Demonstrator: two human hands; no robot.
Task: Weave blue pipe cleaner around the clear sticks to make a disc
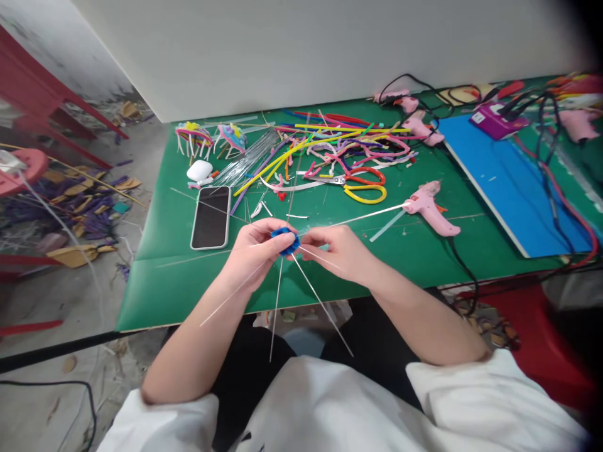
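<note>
1 blue pc (pixel 289 252), 1 ph (pixel 211 218), 1 pr scissors (pixel 340 180).

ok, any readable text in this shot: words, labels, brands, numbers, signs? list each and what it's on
None can be read.
Purple power adapter: small white label, too small to read.
White shirt: dark mark by the bottom edge of the picture, can't tell if it's lettering.
Smartphone: dark screen, no text visible.
Pink glue gun beside the scissors: no legible marking.
</note>
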